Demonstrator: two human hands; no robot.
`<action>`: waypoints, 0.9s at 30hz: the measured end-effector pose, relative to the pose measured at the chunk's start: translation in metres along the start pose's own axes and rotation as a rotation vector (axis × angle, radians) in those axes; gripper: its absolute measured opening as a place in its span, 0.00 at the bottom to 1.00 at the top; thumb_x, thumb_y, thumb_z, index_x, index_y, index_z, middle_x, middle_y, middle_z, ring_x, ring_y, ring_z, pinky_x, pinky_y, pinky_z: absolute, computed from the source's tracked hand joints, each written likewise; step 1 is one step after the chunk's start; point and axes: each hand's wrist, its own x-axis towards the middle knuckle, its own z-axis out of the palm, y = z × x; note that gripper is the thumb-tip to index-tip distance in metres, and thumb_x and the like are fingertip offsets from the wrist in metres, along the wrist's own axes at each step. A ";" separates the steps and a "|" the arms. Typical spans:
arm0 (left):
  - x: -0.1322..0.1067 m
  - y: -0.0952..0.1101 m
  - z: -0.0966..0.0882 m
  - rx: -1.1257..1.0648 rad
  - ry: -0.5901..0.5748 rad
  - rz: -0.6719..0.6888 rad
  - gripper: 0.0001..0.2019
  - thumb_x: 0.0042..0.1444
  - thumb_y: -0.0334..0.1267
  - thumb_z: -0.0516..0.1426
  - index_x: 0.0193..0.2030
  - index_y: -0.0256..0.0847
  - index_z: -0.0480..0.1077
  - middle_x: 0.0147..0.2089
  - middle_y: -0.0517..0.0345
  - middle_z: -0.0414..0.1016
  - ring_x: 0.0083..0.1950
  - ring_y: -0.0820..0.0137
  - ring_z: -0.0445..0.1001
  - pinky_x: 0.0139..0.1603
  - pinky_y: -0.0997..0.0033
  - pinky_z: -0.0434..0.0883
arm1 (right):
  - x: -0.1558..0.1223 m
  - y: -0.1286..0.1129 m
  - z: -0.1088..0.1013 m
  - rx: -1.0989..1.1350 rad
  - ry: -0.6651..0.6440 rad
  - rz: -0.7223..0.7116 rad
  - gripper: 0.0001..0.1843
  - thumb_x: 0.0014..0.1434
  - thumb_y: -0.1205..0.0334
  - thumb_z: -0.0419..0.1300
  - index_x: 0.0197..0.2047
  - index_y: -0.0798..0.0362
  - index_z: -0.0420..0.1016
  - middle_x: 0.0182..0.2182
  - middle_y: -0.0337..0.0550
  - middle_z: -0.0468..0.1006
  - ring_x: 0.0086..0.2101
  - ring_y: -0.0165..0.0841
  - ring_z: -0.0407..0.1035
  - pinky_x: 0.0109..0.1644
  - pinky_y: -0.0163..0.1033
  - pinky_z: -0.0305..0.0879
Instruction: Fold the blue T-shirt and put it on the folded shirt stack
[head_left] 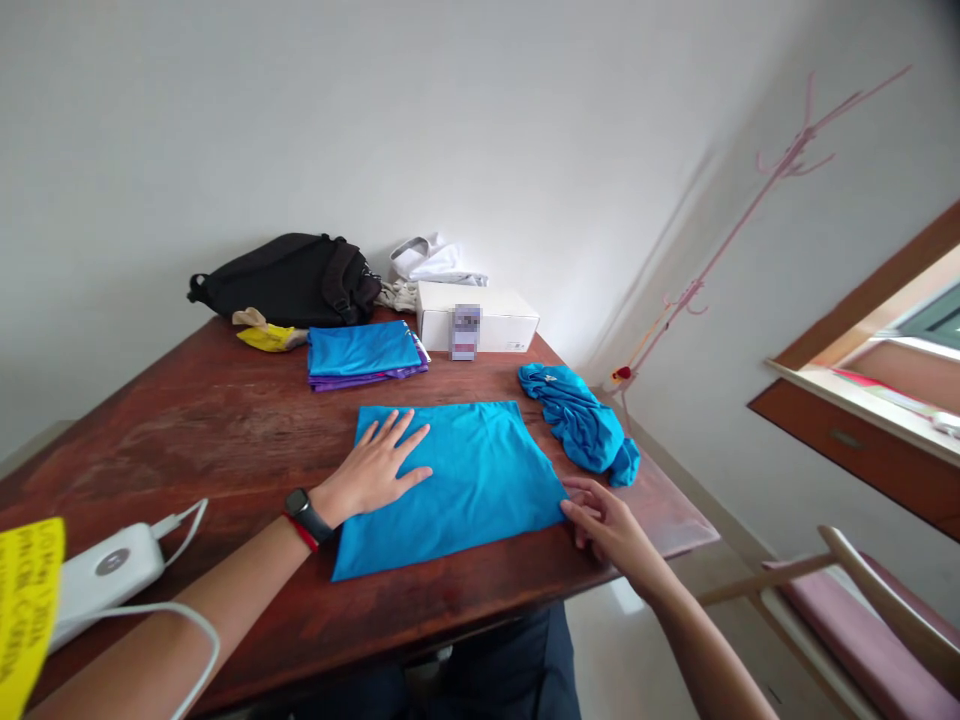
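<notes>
A bright blue folded garment (465, 480) lies nearly flat on the wooden table, with faint wrinkles and a slanted right edge. On its left part rests my left hand (386, 465), palm down with the fingers spread. At the near right corner, my right hand (600, 520) pinches the fabric between thumb and fingers. Just beyond that hand sits a crumpled blue garment (581, 420). Farther back, a neat stack holds a folded blue garment (364, 350) on top of purple fabric (367, 380).
Behind the stack are a black backpack (277, 275), yellow cloth (266, 337) and a white box (495, 310) with a small card (466, 332) before it. A white power bank (120, 565) with a cable is at left. A chair (847, 620) and pink coat rack (750, 210) stand right.
</notes>
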 end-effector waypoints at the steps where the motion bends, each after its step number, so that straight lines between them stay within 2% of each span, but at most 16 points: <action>1: 0.000 0.000 0.000 0.003 -0.004 -0.003 0.37 0.66 0.66 0.46 0.76 0.51 0.51 0.79 0.50 0.40 0.78 0.47 0.41 0.74 0.39 0.50 | -0.003 0.000 0.004 0.013 0.011 -0.003 0.36 0.56 0.36 0.63 0.57 0.53 0.67 0.23 0.33 0.72 0.19 0.31 0.68 0.16 0.31 0.55; 5: 0.000 -0.001 -0.001 -0.005 -0.022 -0.013 0.35 0.68 0.64 0.44 0.76 0.53 0.51 0.79 0.51 0.43 0.78 0.49 0.42 0.74 0.40 0.50 | -0.002 -0.002 0.010 0.016 0.004 -0.006 0.35 0.54 0.36 0.64 0.55 0.54 0.69 0.20 0.33 0.72 0.18 0.31 0.68 0.18 0.33 0.61; 11: 0.000 -0.001 -0.002 -0.012 -0.021 -0.011 0.34 0.68 0.64 0.45 0.76 0.54 0.51 0.79 0.53 0.42 0.78 0.49 0.42 0.73 0.38 0.49 | -0.001 0.016 -0.001 -0.143 0.006 0.022 0.29 0.57 0.39 0.60 0.48 0.56 0.77 0.19 0.37 0.73 0.20 0.34 0.69 0.22 0.37 0.64; 14: 0.000 -0.001 -0.003 -0.024 -0.042 -0.027 0.33 0.67 0.63 0.46 0.75 0.55 0.52 0.79 0.53 0.43 0.78 0.47 0.43 0.73 0.36 0.49 | -0.001 0.011 -0.007 -0.381 0.048 -0.093 0.21 0.59 0.44 0.59 0.42 0.54 0.81 0.24 0.42 0.77 0.27 0.38 0.73 0.31 0.41 0.68; 17: 0.000 0.002 -0.008 -0.038 -0.034 -0.031 0.34 0.67 0.64 0.47 0.75 0.54 0.54 0.79 0.50 0.43 0.78 0.43 0.44 0.71 0.33 0.51 | 0.002 -0.014 -0.002 -0.579 0.148 -0.255 0.20 0.64 0.46 0.57 0.40 0.52 0.82 0.33 0.47 0.79 0.34 0.41 0.75 0.39 0.44 0.71; 20: 0.000 0.009 -0.015 -0.051 0.014 0.066 0.33 0.68 0.63 0.46 0.74 0.52 0.56 0.79 0.51 0.43 0.78 0.45 0.45 0.72 0.36 0.53 | 0.013 -0.046 0.023 -0.627 0.221 -0.394 0.22 0.69 0.46 0.52 0.49 0.50 0.80 0.45 0.51 0.78 0.42 0.43 0.76 0.47 0.46 0.73; 22: 0.001 0.016 -0.019 -0.060 0.041 0.162 0.31 0.70 0.60 0.45 0.74 0.51 0.56 0.79 0.53 0.46 0.78 0.51 0.47 0.74 0.43 0.53 | 0.027 -0.062 0.048 -0.694 0.186 -0.517 0.22 0.71 0.48 0.50 0.54 0.51 0.78 0.54 0.53 0.76 0.53 0.45 0.72 0.58 0.49 0.69; 25: 0.001 0.022 -0.017 -0.061 0.049 0.214 0.30 0.71 0.58 0.44 0.74 0.50 0.56 0.78 0.52 0.50 0.78 0.56 0.47 0.75 0.48 0.53 | 0.057 -0.070 0.084 -0.853 0.036 -0.615 0.27 0.72 0.47 0.50 0.65 0.53 0.70 0.68 0.55 0.64 0.67 0.50 0.56 0.69 0.56 0.57; 27: 0.000 0.020 -0.011 -0.056 0.032 0.202 0.31 0.70 0.59 0.46 0.74 0.50 0.57 0.78 0.51 0.48 0.78 0.53 0.45 0.74 0.46 0.52 | 0.077 -0.066 0.097 -0.922 -0.051 -0.552 0.33 0.71 0.42 0.49 0.72 0.52 0.62 0.73 0.53 0.54 0.72 0.52 0.44 0.72 0.60 0.49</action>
